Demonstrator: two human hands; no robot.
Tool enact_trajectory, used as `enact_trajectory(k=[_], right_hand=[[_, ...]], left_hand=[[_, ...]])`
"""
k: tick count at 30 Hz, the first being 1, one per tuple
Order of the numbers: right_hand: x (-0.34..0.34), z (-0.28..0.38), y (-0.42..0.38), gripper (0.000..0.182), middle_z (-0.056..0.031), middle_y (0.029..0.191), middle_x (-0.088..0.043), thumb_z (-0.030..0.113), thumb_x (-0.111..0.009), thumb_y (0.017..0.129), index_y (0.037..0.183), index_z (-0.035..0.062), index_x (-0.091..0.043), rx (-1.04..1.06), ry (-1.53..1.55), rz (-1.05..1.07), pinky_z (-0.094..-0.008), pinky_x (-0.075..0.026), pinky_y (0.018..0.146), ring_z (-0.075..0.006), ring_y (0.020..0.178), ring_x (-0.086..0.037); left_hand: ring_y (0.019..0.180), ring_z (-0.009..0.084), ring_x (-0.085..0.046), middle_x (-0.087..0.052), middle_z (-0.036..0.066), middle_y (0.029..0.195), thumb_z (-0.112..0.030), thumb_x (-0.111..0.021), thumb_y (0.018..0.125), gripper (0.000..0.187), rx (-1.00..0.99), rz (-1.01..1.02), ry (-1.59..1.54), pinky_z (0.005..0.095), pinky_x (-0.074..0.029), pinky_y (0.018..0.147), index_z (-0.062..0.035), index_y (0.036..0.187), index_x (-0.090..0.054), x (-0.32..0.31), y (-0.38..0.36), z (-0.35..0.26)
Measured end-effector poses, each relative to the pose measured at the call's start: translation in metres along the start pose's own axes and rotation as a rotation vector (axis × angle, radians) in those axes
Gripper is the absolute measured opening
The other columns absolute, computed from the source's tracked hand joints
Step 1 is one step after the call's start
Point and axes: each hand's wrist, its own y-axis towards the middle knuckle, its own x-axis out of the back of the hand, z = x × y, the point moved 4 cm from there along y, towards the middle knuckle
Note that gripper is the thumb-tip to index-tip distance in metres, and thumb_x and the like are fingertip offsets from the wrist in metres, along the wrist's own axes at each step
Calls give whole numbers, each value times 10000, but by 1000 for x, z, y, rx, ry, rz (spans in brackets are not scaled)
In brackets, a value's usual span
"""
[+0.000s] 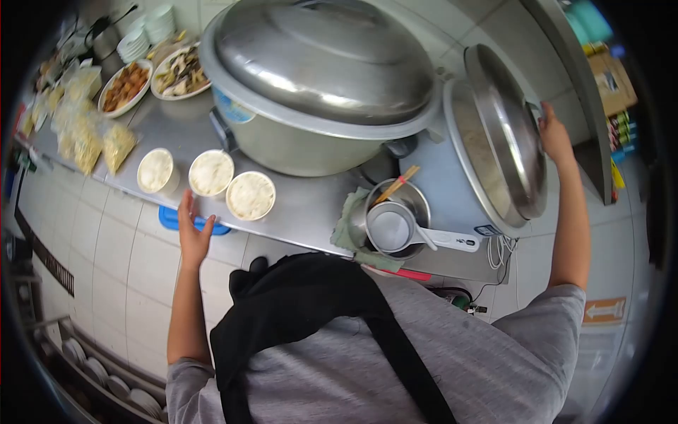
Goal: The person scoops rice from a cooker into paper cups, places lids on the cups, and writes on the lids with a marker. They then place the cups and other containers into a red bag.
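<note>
No words, brands or numbers can be read anywhere; the one clear sign is an orange plate (604,310) low on the tiled wall, bearing a white arrow pointing left. The blue label (232,110) on the big cooker is too blurred to read; so is the print on the boxes (613,83) on the shelf.

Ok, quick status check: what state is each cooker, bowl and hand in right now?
Large rice cooker: lid shut.
Second rice cooker: lid raised, rice showing inside.
Right hand: on the raised lid's edge.
Left hand: open, at the counter edge, holding nothing.
Three bowls: filled with rice, uncovered.
Metal bowl: holds a white scoop.
</note>
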Motion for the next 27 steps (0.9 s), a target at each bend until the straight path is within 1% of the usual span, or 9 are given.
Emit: enact_trajectory(k=[2,3,5,6,10,12,21,23,27], right_hand=[[-26,-26,-9,464,-311,1005,-641,164,-467,946,1398,90,-397,-76,-43,66,-524,-474,851,-469,958,-617],[-42,-38,-8,474,-305,1010,-645,158,-471,938,1402,92,-395,-83,-51,81,-523,-481,854,-467,953,-622],[-65,-41,-6,485,-297,1021,-649,155,-477,930,1405,95,-397,-111,-77,118,-520,-488,856,-461,954,-627],[-73,-37,-5,496,-289,1032,-653,152,-483,922,1408,98,-398,-132,-106,172,-518,-495,858,-455,955,-632],[-76,-17,-12,499,-271,1032,-662,169,-476,917,1404,86,-406,-209,-112,231,-504,-505,858,-432,969,-642],[-80,-20,-20,493,-272,1026,-663,164,-466,921,1401,74,-405,-188,-105,249,-506,-506,852,-433,961,-642],[-95,-22,-23,471,-308,931,-653,145,-465,935,1393,54,-403,-134,-96,158,-536,-495,791,-463,889,-636],[-104,-27,-20,470,-310,921,-653,146,-468,937,1394,54,-401,-99,-66,136,-541,-494,780,-468,879,-636],[-106,-42,-20,462,-304,922,-655,155,-451,952,1399,54,-395,-130,-45,164,-549,-487,782,-483,885,-627]], left_hand=[[1351,292,-408,-355,185,1488,58,-749,713,1051,-59,126,-75,402,-371,1097,-53,1534,-103,-7,36,-8],[1351,292,-408,-355,185,1488,58,-749,713,1051,-79,124,-77,402,-371,1097,-53,1534,-103,-9,49,-17],[1314,284,-456,-422,181,1443,30,-798,662,1142,88,207,-193,380,-375,1096,-50,1537,-69,-14,65,-27],[1261,269,-508,-500,172,1364,-10,-814,665,1052,59,198,-172,371,-394,1075,-22,1504,-179,-17,69,-31],[1221,243,-528,-529,155,1316,-40,-801,703,874,71,171,-153,354,-414,1045,-10,1425,-309,-23,67,-23],[1180,223,-543,-544,131,1287,-63,-787,737,738,226,10,-151,340,-425,1018,-16,1352,-383,-16,51,-21],[1243,220,-491,-504,121,1336,-52,-734,772,747,324,-267,-398,363,-378,1067,-13,1403,-337,7,-25,-23],[1244,233,-498,-506,126,1338,-58,-749,761,772,268,-212,-192,368,-387,1060,-12,1411,-333,10,-21,-40],[1207,250,-525,-511,134,1336,-89,-795,735,784,109,-120,-95,364,-409,1034,3,1389,-373,1,0,-44]])
